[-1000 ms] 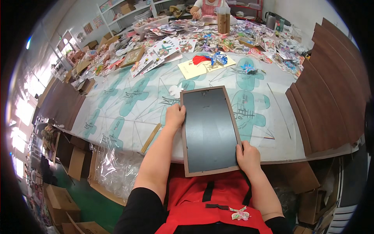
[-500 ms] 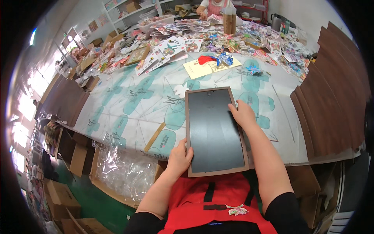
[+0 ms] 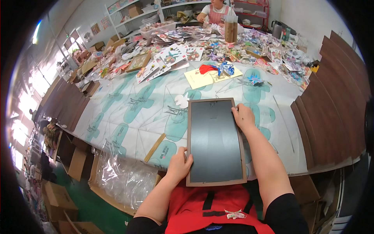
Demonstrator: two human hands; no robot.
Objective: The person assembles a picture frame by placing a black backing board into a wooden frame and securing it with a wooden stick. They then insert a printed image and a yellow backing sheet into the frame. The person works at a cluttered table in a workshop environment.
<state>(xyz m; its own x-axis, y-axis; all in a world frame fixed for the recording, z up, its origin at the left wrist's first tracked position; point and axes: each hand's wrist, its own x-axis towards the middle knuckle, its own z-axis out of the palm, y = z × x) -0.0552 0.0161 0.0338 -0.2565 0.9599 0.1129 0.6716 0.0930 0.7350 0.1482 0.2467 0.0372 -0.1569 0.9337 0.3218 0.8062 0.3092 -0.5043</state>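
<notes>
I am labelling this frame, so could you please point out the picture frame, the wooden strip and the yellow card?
Picture frame (image 3: 215,140), head view, dark back panel.
Wooden strip (image 3: 155,147), head view, mid-length.
Yellow card (image 3: 199,79), head view, bare left part.

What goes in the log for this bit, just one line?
left hand: grips near-left corner of picture frame | right hand: grips frame's far-right edge | frame: dark back up, flat on table | wooden strip: left of frame

Open patterned white-and-teal table cover (image 3: 132,113) lies left of the dark brown-framed rectangular panel (image 3: 215,141); a thin wooden strip (image 3: 155,147) crosses it nearby. Stacked dark brown boards (image 3: 335,113) wall off the right; heaped colourful paper crafts (image 3: 218,46) crowd the far side.
</notes>
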